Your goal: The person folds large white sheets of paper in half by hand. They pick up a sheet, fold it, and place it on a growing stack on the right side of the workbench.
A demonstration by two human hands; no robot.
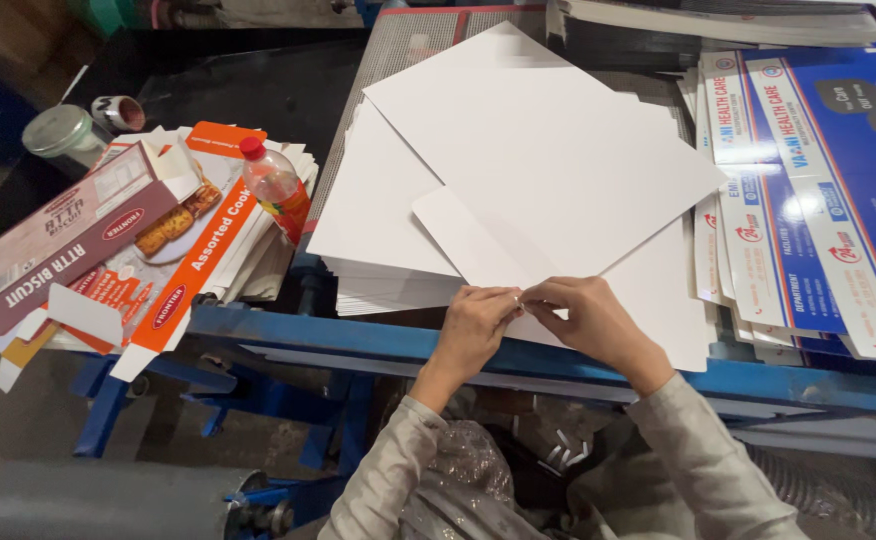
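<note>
Together, left hand (473, 325) and right hand (590, 318), fingertips pinching white sheet (548, 160) corner.

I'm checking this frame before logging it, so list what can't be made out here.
Head view only:
- Fingertips of left hand and right hand: pressed together at the white sheet corner, so the grip is unclear.
- Lower white stack: covered by upper sheets.
- Printed blue cartons: cut off at the right edge.
</note>
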